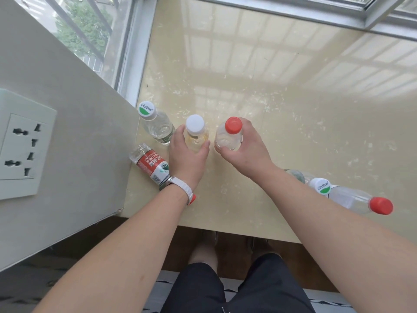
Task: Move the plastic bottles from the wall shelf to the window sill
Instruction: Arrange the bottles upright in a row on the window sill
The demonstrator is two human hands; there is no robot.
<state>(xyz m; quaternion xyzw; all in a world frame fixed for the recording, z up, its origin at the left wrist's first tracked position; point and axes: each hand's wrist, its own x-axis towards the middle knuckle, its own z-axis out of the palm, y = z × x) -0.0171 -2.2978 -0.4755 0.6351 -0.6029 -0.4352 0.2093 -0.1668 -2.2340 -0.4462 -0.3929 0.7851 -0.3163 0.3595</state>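
On the beige window sill [282, 123] my left hand [186, 154] wraps around an upright white-capped bottle [195, 126] holding yellowish liquid. My right hand [246, 150] grips an upright clear bottle with a red cap [232, 126] just to its right. Another upright clear bottle with a green-and-white cap [147, 110] stands at the sill's left end. A red-labelled bottle [151, 164] lies on its side near my left wrist. At the right, two more clear bottles lie near the front edge, one with a green-and-white cap [321, 186], one with a red cap [381, 205].
A grey wall panel [67, 123] with a power socket [21, 145] borders the sill on the left. Window glass and a metal frame [133, 46] run along the back and left. The sill's front edge [225, 229] drops to the floor by my legs.
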